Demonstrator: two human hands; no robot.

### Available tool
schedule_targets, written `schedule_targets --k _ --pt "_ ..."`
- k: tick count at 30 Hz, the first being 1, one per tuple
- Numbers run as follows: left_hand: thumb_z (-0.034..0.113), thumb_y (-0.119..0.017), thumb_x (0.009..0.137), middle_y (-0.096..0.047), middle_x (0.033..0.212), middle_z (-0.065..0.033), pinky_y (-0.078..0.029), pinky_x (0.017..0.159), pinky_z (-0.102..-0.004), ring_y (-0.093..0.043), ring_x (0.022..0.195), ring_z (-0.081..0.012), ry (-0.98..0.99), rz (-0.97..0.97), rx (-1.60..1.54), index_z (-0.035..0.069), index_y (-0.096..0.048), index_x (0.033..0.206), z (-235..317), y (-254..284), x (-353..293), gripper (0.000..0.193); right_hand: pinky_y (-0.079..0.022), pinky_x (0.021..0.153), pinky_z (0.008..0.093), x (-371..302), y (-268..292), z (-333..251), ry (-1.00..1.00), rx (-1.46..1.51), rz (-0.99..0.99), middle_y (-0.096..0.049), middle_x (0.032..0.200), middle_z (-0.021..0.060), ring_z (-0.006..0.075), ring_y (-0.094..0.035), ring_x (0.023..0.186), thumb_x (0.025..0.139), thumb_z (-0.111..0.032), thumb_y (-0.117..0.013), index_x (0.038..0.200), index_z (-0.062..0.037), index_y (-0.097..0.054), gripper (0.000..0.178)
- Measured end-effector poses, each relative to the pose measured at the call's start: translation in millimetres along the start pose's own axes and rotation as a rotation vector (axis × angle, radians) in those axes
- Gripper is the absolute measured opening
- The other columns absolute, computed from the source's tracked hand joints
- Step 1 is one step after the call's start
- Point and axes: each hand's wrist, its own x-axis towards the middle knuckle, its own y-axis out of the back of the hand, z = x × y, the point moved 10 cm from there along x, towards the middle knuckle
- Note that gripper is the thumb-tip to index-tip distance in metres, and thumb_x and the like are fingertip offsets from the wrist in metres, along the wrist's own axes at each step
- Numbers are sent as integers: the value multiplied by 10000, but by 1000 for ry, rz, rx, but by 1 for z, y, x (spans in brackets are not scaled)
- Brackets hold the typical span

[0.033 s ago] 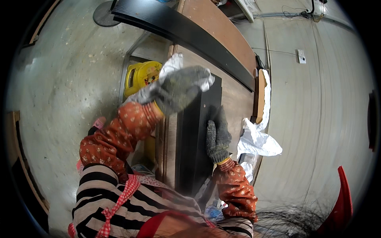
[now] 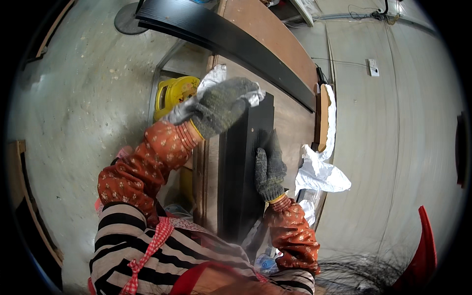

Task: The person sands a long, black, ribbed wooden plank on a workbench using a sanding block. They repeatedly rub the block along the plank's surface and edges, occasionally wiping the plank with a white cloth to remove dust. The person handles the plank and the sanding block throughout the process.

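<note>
A black board (image 2: 241, 182) lies lengthwise before me on a wooden table. My left hand (image 2: 222, 107), in a grey knitted glove, is over the board's far end. It presses on a crumpled white cloth (image 2: 215, 78), whose ends stick out on both sides of the glove. The fingers lie over the cloth and are slightly blurred. My right hand (image 2: 271, 169), gloved alike, lies along the board's right edge with fingers stretched forward and the thumb apart. Nothing shows in it. Its fingertips are dark and hard to separate from the board.
Another long black board (image 2: 221, 39) crosses the table's far end. A yellow stool-like object (image 2: 176, 94) stands at the left of the table. White crumpled sheeting (image 2: 319, 172) lies along the right edge, near the wall (image 2: 378, 137). A round grey base (image 2: 130, 19) rests on the floor.
My left hand with the cloth has turned and shifted very slightly and looks less blurred. My right hand stays in place on the board.
</note>
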Motion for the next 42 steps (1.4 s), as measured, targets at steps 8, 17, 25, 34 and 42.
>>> schedule_targets --k 8,17,25,34,42 --pt "125 -597 937 -652 1314 -93 -443 1071 -423 -605 1231 -282 -371 -286 425 114 -658 1288 48 4 -10 357 -369 1118 464 -3 3 8 -67 95 78 -447 1466 267 422 -445 1352 958 -266 -614 1494 28 -347 667" --pt "260 -591 895 -680 1097 -102 -502 935 -443 -637 1057 -320 -369 -1156 541 111 -711 1121 49 -72 76 297 -408 1062 510 4 6 -9 106 126 160 -478 1383 313 468 -476 1278 890 -225 -650 1430 52 -415 650" --pt "164 -628 839 -645 1183 -132 -510 907 -445 -625 1079 -336 -390 -1426 510 127 -639 1225 29 -154 77 388 -384 1099 538 18 30 -7 -119 298 -7 -477 1391 330 513 -464 1288 796 -156 -730 1417 59 -436 719" --pt "120 -735 753 -599 1329 -133 -498 960 -471 -608 1170 -352 -384 -1243 243 161 -629 1287 40 -36 50 546 -368 1114 540 21 26 -3 -37 122 -156 -484 1398 301 491 -464 1296 778 -230 -775 1376 36 -487 716" --pt "73 -735 719 -657 1260 -73 -521 952 -431 -649 1112 -319 -408 -1280 96 178 -651 1292 41 -12 22 589 -338 1132 514 8 20 19 -133 167 -153 -445 1449 286 456 -434 1335 906 -339 -651 1440 21 -424 684"
